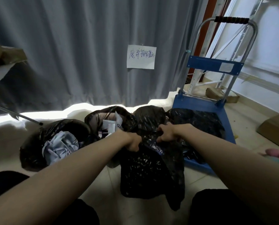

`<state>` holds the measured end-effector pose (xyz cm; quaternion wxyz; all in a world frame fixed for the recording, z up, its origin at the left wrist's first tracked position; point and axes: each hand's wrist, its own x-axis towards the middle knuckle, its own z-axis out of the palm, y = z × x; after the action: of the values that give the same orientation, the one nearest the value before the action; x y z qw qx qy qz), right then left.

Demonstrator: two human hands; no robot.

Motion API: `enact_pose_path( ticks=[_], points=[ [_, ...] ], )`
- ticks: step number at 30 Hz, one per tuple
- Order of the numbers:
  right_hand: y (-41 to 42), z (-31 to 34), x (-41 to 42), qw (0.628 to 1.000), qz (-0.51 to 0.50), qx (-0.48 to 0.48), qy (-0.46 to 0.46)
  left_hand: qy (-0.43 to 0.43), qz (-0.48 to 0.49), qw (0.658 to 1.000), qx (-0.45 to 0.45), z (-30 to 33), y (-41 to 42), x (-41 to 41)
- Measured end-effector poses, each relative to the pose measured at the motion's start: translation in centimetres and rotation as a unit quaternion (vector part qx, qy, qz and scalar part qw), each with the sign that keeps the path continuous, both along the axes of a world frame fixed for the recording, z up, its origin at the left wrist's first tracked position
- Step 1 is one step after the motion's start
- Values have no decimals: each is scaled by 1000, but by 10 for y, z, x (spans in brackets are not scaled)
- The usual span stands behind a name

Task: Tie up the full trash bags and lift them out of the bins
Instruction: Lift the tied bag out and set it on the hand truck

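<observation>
A black trash bag (pixel 150 169) hangs in front of me, its bottom near the tiled floor. My left hand (pixel 133 142) grips the bag's top edge on the left, and my right hand (pixel 168 133) grips the same edge on the right. To the left stands an open black bag (pixel 38 146) with crumpled pale paper showing. Behind it a second open black bag (pixel 108 117) holds white wrappers. Another black bag (pixel 199 122) lies on the cart deck.
A blue platform cart (pixel 199 103) with a metal handle stands at the right. A grey curtain (pixel 70 46) with a handwritten paper sign (pixel 141 56) hangs behind the bags. A cardboard box (pixel 275 129) lies at far right, a metal rod (pixel 15 114) at left.
</observation>
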<state>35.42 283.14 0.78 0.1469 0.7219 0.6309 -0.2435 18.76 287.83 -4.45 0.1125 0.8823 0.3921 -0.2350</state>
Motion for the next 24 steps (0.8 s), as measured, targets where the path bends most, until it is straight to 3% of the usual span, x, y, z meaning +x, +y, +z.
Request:
enact_pose_path(
  ticks=[2, 6, 10, 15, 18, 21, 23, 24],
  points=[
    [-5, -21, 1, 1000, -7, -24, -6, 15, -9, 1000, 8, 8, -1, -2],
    [-6, -66, -6, 1000, 10, 6, -22, -51, 1, 998, 38, 41, 21, -6],
    [2, -96, -20, 998, 5, 29, 58, -79, -12, 995, 65, 60, 37, -10],
    [6, -137, -29, 979, 15, -116, 166, -91, -25, 993, 75, 65, 42, -8],
    [14, -132, -30, 967, -10, -57, 248, -95, -17, 991, 88, 52, 42, -7],
    [20, -98, -30, 893, -175, 90, 405, -99, 8, 990, 105, 37, 41, -2],
    [20, -72, -27, 840, -248, 158, 456, -115, 43, 985, 121, 32, 41, 0],
    [18, -60, -26, 835, -252, 164, 460, -129, 63, 981, 129, 32, 42, 1]
  ],
)
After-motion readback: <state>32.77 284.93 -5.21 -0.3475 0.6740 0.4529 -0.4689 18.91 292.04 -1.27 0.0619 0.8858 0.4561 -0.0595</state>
